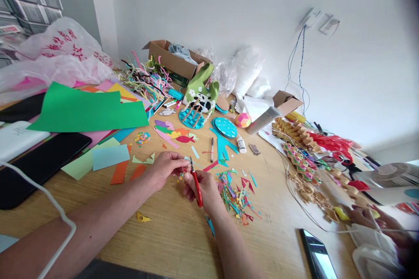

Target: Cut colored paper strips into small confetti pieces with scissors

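My right hand (208,189) is closed around red-handled scissors (198,190), their blades pointing up and away from me. Close by on the left, my left hand (166,168) pinches a small piece of paper at the blades; most of it is hidden by the fingers. Tiny coloured bits lie under the fingertips. To the right of my hands spreads a heap of paper scraps (234,196). Beyond them are colourful paper fish (185,138), a pile of small confetti (142,139), a pen (212,150) and a light blue paper cut-out (222,150).
Green paper (88,111) and coloured sheets lie left, beside a black phone-like slab (46,165). A panda bag (201,91), pipe cleaners (147,78) and a cardboard box (173,61) stand behind. At right are a grey bottle (263,120), a phone (317,255) and another person's hand (363,217).
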Available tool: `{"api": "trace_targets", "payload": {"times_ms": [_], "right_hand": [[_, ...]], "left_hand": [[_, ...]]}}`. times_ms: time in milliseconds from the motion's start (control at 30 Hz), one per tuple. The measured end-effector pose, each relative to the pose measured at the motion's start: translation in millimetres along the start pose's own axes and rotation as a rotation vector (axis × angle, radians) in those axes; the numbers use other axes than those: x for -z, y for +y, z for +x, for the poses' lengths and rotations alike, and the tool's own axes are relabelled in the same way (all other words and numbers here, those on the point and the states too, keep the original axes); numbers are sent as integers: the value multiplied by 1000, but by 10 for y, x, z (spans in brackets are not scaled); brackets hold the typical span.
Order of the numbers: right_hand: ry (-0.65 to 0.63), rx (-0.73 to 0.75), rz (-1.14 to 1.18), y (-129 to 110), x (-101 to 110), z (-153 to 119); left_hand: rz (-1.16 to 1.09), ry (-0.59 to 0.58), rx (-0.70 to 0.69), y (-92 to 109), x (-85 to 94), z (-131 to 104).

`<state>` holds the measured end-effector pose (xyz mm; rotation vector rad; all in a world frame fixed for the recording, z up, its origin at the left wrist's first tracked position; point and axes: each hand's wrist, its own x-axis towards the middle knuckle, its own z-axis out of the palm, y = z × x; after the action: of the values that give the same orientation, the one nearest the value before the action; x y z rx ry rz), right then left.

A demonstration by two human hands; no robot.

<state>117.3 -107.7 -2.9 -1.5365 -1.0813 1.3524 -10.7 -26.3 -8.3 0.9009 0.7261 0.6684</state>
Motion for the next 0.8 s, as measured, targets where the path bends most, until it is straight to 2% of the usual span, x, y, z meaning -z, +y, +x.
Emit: {"api": "trace_targets", "payload": {"times_ms": [800], "right_hand": [[19,2,-27,-29,-18,-11]], "left_hand": [[4,6,6,5,-7,-9]]}}
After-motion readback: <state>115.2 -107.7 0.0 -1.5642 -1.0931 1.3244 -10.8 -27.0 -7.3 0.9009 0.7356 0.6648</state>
